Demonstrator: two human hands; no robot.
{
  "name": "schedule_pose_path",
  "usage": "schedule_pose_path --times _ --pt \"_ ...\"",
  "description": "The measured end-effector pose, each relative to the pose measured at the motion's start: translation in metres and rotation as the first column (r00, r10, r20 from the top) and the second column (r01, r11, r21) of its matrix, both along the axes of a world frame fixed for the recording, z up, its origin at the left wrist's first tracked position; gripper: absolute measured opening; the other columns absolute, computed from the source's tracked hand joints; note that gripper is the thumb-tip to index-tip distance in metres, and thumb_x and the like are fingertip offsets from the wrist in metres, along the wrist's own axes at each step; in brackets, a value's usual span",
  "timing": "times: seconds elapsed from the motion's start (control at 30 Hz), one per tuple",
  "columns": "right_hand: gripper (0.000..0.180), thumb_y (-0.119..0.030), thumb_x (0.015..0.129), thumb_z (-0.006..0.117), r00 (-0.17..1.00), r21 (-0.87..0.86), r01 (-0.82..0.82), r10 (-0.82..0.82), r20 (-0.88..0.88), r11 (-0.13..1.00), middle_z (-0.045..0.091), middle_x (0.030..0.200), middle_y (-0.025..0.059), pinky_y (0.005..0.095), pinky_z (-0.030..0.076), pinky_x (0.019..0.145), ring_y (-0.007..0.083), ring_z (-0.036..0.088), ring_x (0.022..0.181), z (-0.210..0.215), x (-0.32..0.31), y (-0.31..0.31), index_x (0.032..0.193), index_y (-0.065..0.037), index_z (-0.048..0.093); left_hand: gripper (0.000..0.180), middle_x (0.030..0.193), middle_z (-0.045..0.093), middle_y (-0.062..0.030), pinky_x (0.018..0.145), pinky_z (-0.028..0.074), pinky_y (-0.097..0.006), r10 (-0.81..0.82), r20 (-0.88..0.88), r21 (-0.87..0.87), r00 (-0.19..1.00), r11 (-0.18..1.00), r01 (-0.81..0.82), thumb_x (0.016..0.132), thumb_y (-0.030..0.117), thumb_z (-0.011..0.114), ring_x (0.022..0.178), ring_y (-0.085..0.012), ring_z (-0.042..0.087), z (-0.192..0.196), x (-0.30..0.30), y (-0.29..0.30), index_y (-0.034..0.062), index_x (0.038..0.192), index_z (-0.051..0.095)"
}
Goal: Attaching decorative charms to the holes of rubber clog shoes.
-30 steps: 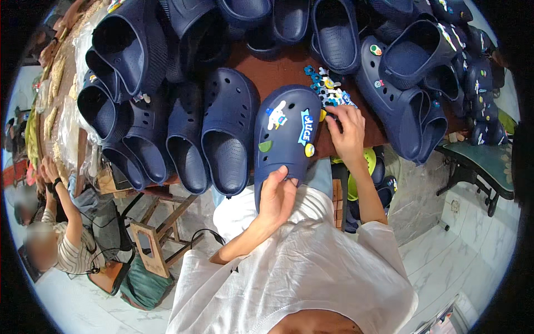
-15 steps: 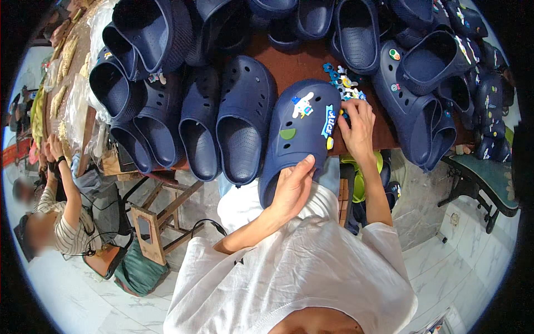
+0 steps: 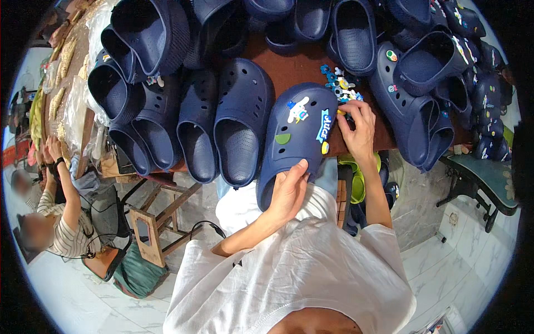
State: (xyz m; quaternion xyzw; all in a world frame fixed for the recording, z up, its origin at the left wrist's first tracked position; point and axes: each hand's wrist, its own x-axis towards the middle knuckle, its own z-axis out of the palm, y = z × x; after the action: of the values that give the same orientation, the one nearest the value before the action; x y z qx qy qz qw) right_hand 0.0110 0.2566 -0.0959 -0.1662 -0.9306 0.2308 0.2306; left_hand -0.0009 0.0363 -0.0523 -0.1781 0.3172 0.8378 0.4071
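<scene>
Clog [image 3: 295, 139], navy, lies toe-up at the near edge of the brown worktop [image 3: 289, 69], heel end overhanging. Left hand [image 3: 289, 192] has its grip closed around the heel rim, steadying it. Right hand [image 3: 359, 128] pinches a small charm at the clog's right side, beside the loose charm pile [image 3: 339, 83]. Step looks like charm fitting; next move likely needs pressing that charm into a free hole.

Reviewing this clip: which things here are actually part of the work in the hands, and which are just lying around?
In hand:
left hand gripping the heel of the decorated navy clog
right hand at the pile of small charms

Lying about:
plain navy clogs on the brown table
wooden stool
seated person
</scene>
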Motion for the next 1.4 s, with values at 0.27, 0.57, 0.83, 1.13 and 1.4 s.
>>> schedule_pose_path --times 0.27,0.57,0.83,1.13,1.4 --pt "0.024 -0.012 0.085 0.070 0.997 0.040 0.063 -0.061 -0.046 0.997 0.062 0.109 0.0090 0.0395 0.042 0.090 0.0295 0.057 0.104 -0.003 -0.010 -0.002 0.109 -0.009 0.068 0.040 0.131 0.054 -0.0048 0.108 0.032 -0.037 -0.025 0.008 0.006 1.000 1.000 0.025 0.096 0.021 0.061 0.122 -0.0162 0.048 -0.003 0.000 0.000 -0.0024 0.128 0.052" --pt "0.034 -0.009 0.090 0.058 0.979 -0.503 -0.062 -0.046 -0.200 0.862 0.055 0.116 0.0166 0.0365 0.045 0.092 0.0274 0.055 0.106 0.017 0.035 -0.062 0.122 0.003 0.054 0.048 0.139 0.050 -0.0064 0.113 0.029 -0.036 0.052 -0.033 0.259 0.998 0.965 -0.042 0.102 0.030 0.050 0.130 -0.0163 0.044 -0.005 -0.029 0.027 0.0004 0.138 0.041" --pt "0.077 -0.015 0.085 0.070 0.994 -0.596 -0.110 0.082 -0.073 0.796 0.045 0.128 0.0194 0.0364 0.042 0.096 0.0264 0.052 0.113 0.006 0.057 -0.115 0.147 0.004 0.027 0.047 0.131 0.054 -0.0110 0.104 0.038 -0.035 -0.507 -0.478 -0.347 0.717 0.859 0.376 0.099 0.019 0.050 0.121 -0.0183 0.051 0.012 -0.036 -0.020 -0.0047 0.139 0.044" --pt "0.084 -0.021 0.085 0.073 0.998 -0.642 0.018 0.026 0.059 0.766 0.056 0.117 0.0225 0.0361 0.049 0.080 0.0261 0.061 0.094 0.011 0.050 -0.128 0.145 0.009 0.022 0.056 0.097 0.057 -0.0084 0.073 0.047 -0.031 -0.610 -0.740 -0.591 0.283 0.389 -0.707 0.078 0.007 0.071 0.080 -0.0198 0.053 0.027 -0.091 -0.088 0.0087 0.133 0.057" --pt "0.073 -0.017 0.088 0.061 0.970 -0.570 0.116 0.030 0.242 0.814 0.059 0.104 0.0289 0.0408 0.052 0.076 0.0366 0.064 0.084 0.025 0.046 -0.128 0.144 0.010 0.023 0.042 0.092 0.054 -0.0168 0.076 0.048 -0.039 -0.730 -0.620 -0.661 0.287 0.289 -0.693 0.088 0.007 0.061 0.084 -0.0345 0.058 -0.001 -0.121 -0.101 0.0112 0.130 0.058"
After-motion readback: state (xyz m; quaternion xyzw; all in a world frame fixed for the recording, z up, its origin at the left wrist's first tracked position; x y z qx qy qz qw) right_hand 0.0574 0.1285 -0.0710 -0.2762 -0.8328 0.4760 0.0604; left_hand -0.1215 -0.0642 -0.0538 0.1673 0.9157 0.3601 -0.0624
